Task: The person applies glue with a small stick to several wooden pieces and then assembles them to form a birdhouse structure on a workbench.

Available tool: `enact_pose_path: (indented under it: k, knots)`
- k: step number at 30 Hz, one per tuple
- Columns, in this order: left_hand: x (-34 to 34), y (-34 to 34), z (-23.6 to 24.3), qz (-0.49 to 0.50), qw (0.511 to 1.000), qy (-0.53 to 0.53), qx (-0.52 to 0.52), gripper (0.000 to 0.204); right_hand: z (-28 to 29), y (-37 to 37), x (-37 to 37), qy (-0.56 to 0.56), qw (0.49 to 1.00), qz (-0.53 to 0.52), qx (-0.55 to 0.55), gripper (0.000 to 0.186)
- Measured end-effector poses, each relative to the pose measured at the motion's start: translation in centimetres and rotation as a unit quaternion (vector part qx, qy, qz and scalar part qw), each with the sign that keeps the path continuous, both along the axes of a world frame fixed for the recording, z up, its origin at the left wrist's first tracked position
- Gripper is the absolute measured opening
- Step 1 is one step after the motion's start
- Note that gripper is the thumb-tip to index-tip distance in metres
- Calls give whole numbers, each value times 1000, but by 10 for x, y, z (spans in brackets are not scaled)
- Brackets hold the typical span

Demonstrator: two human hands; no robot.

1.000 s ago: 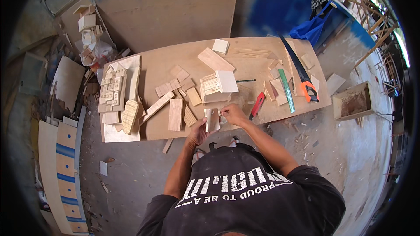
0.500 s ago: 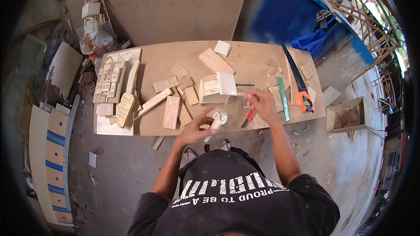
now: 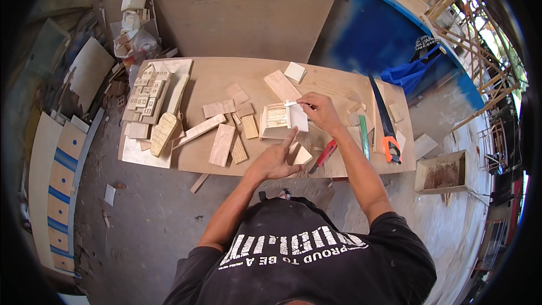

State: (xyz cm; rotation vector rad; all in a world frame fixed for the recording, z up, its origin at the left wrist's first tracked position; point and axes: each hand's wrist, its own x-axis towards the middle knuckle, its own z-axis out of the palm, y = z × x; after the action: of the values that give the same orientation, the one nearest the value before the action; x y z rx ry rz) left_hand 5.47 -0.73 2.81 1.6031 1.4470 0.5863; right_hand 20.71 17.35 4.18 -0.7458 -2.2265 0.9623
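Observation:
A small wooden model house [image 3: 276, 117] with a slatted, pale roof and a white panel [image 3: 297, 118] on its right side stands near the middle of the table. My right hand [image 3: 320, 110] pinches a thin white strip [image 3: 291, 103] against the model's top edge. From the near side my left hand [image 3: 274, 161] reaches in, its index fingertip at the model's lower right corner and its thumb spread apart. Beside those fingers lies a pale wood block [image 3: 299, 153]. A red utility knife [image 3: 324, 156] rests right of the block.
A green ruler [image 3: 364, 135] and an orange-handled saw [image 3: 389, 144] lie at the right. Loose wood pieces [image 3: 222, 144] are scattered left of the model. A larger model building [image 3: 148, 93] occupies the table's left end. Below the right edge sits an open box [image 3: 443, 172].
The round, shiny white object that was at my left hand no longer shows there. My left hand has moved to the model, and my right hand has moved up and left to its top edge.

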Motion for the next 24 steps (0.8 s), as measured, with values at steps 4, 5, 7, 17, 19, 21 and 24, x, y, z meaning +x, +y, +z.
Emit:
enact_pose_path:
  k: [4,5,7,17,19,21,24]
  knots:
    - [0,1,-3,3,1000,8,4,117,5,-3,1,-1,1000,-6,25,19]
    - [1,0,-4,4,1000,10,9,117,6,-4,1,10,1000,-4,23,19]
    - [2,1,-3,3,1000,13,14,118,1,-6,2,11,999,10,34,19]
    - [4,2,1,1,1000,12,12,117,3,-20,11,3,991,67,120,16]
    - [2,-1,5,7,1000,18,11,115,9,-33,16,4,997,36,64,15]
    - [-4,-8,8,-25,999,-9,18,108,17,-42,27,3,1000,1,5,14]
    - [-26,-25,-10,-71,997,-23,-6,99,18,-53,54,20,989,-93,-112,15]
